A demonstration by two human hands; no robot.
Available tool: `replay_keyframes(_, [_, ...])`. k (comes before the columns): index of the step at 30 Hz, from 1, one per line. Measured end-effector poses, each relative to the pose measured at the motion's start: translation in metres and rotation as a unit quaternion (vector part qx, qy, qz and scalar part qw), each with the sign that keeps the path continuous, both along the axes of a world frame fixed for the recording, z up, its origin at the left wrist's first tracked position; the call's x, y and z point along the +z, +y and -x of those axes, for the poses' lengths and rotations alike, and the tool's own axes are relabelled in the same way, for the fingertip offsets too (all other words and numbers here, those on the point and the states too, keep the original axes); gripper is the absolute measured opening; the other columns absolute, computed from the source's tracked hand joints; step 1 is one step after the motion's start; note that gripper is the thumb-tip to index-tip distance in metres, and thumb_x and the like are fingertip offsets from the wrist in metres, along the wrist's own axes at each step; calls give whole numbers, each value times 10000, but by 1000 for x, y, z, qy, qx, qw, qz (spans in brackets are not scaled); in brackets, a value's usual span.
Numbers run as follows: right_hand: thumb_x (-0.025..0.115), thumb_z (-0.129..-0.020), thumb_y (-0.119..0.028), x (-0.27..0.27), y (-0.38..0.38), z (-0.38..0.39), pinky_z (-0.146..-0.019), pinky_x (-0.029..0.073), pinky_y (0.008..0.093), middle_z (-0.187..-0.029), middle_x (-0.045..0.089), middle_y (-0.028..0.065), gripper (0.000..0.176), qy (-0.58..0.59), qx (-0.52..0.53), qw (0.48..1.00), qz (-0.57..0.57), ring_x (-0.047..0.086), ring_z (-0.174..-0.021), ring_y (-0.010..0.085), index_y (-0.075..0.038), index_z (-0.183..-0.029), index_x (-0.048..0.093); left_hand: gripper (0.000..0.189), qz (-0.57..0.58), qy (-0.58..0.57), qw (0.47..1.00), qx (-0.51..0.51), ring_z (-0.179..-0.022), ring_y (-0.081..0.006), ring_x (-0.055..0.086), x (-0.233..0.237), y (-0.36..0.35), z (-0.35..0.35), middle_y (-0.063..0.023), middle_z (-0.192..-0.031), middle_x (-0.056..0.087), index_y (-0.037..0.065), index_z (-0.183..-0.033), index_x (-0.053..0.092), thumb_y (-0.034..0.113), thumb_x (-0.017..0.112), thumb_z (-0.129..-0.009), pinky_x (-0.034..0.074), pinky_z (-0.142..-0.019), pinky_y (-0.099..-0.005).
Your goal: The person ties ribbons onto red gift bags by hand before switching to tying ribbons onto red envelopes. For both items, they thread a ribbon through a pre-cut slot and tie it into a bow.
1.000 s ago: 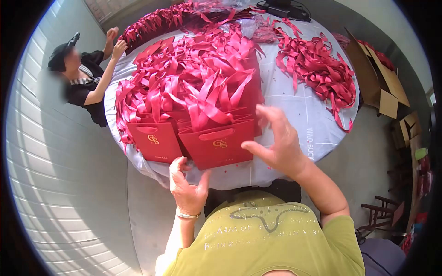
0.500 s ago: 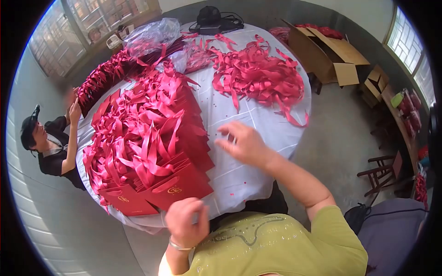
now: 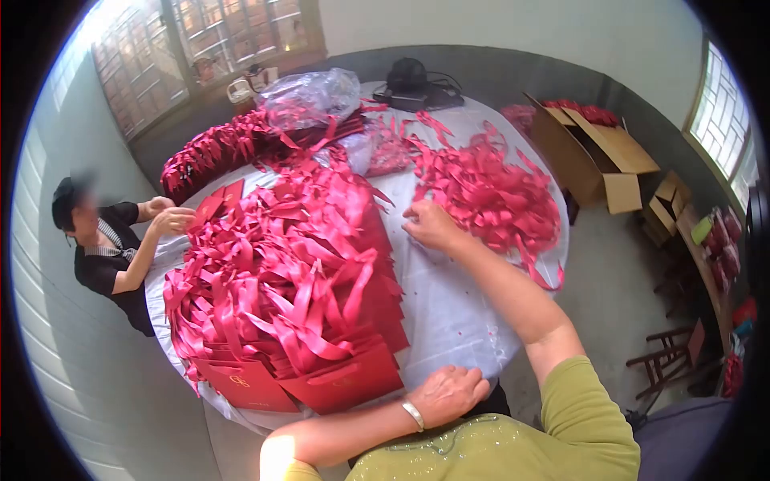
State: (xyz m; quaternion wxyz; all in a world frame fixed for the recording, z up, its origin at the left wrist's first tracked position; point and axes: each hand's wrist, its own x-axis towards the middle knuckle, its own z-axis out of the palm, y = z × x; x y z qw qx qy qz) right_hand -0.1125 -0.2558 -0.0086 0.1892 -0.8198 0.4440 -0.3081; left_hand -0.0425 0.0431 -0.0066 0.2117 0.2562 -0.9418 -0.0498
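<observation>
On the round table with a white cover (image 3: pixel 437 301), rows of red paper bags (image 3: pixel 345 385) are topped by a heap of red ribbons (image 3: pixel 281 272). A looser pile of red ribbons (image 3: pixel 497 192) lies at the right. My right hand (image 3: pixel 433 226) is at the near left edge of that pile, its fingers closed together; anything between them is too small to make out. My left hand (image 3: pixel 451 396), with a bangle on the wrist, rests at the table's near edge, right of the bags, with its fingers curled. Whether it holds anything is hidden.
Across the left edge a person (image 3: pixel 108 248) in black reaches to the bags. Clear plastic (image 3: pixel 313 98) and a black item with cables (image 3: pixel 409 84) lie at the back. Open cardboard boxes (image 3: pixel 589 152) and a wooden stool (image 3: pixel 670 357) stand at the right.
My left hand has moved right across my body, to the table edge. My right hand has gone up to the loose ribbons and closed. The other person's hands have moved down towards the bags.
</observation>
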Motion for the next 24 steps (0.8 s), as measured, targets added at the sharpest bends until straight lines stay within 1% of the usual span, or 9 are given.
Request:
replay_keyframes(5, [730,-786,-201,-32,-3,-26,-863,512,447,-961,635,164,169,2,-30,990,137,622,-972,350,-58,-875,720,118,-52,2,999,4,-744,-246,618,-7,-2,-3,-90,-824,530,69,-879,523,165,556,-820,524,-675,-379])
replay_keyframes(11, [742,-781,-187,-30,-9,-19,-868,504,439,-945,631,157,171,2,16,993,120,615,-968,346,-47,-873,708,145,-66,27,997,19,-764,-267,625,-6,2,-9,-93,-844,538,64,-928,529,161,566,-828,527,-673,-385])
replay_keyframes(13, [744,-778,-182,-22,-14,-19,-835,523,422,-957,658,168,199,20,17,992,120,647,-942,335,-36,-911,717,102,-123,107,986,34,-738,-312,651,12,11,-13,-125,-821,585,47,-892,534,129,563,-840,543,-663,-416])
replay_keyframes(15, [728,-786,-176,-9,-29,-24,-793,543,400,-946,696,179,225,-24,20,999,-42,687,-894,313,-28,-956,725,92,-141,198,970,14,-733,-296,658,36,21,-20,-108,-801,585,52,-885,528,121,573,-842,549,-658,-402])
replay_keyframes(16, [706,-792,-163,7,-34,-30,-762,557,383,-909,719,185,239,-20,13,1000,-5,712,-835,293,-11,-975,725,90,-143,244,959,0,-715,-282,651,51,28,-26,-90,-780,566,58,-868,522,127,575,-845,549,-654,-384])
replay_keyframes(17, [700,-792,-156,17,-46,-38,-761,557,380,-891,720,183,229,-55,23,998,14,711,-823,287,-4,-962,724,286,-128,202,971,-9,-743,-278,689,76,33,-45,-81,-886,683,64,-990,622,204,732,-766,543,-600,-334])
replay_keyframes(19, [668,-798,-124,40,-73,-54,-757,557,361,-864,725,171,214,-97,45,992,67,712,-801,253,8,-955,726,259,-86,190,978,-11,-702,-265,667,96,28,-70,-74,-853,661,65,-964,622,196,728,-767,534,-589,-344])
replay_keyframes(21, [606,-800,-50,54,-111,-72,-746,555,343,-914,737,129,224,-153,84,984,37,706,-843,228,4,-977,733,211,-25,189,982,12,-643,-237,621,95,24,-87,-68,-805,619,54,-919,620,170,714,-771,507,-569,-345])
replay_keyframes(24, [512,-750,80,85,-155,-99,-815,532,295,-1108,685,87,409,-351,181,885,-246,653,-998,189,14,-1113,689,205,1,264,962,65,-650,-229,614,115,11,-101,-73,-804,612,42,-910,619,157,711,-767,498,-572,-332])
